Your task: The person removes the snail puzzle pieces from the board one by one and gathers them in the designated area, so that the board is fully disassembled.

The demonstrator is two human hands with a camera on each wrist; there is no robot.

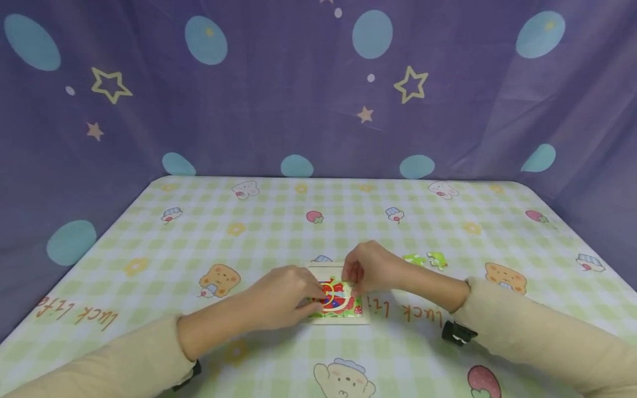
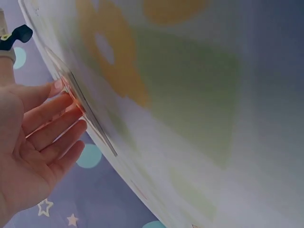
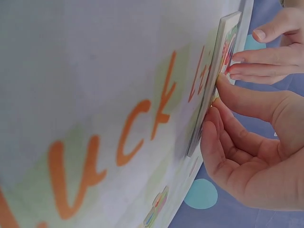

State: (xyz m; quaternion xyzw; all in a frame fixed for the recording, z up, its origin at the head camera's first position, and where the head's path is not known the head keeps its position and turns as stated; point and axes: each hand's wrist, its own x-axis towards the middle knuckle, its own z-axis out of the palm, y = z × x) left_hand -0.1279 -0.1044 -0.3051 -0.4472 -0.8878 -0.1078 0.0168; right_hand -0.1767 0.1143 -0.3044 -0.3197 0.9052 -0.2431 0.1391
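Note:
A small jigsaw puzzle board [image 1: 325,272] with a pale wooden frame lies on the table, its picture red and green with bare wood along the upper part. My left hand [image 1: 286,296] is at its left side; the left wrist view shows the fingers loosely extended, fingertips at the puzzle surface. My right hand [image 1: 373,268] is over the upper right of the board. In the right wrist view, its thumb and curled forefinger [image 3: 216,121] pinch a small puzzle piece, mostly hidden by the fingertips, at the board's edge.
Two loose green puzzle pieces, one [image 1: 437,260] beside the other [image 1: 414,258], lie beyond the right forearm. A green-and-white checked tablecloth [image 1: 269,237] with printed cartoons covers the table. Behind it hangs a purple curtain [image 1: 298,110] with stars and blue spots.

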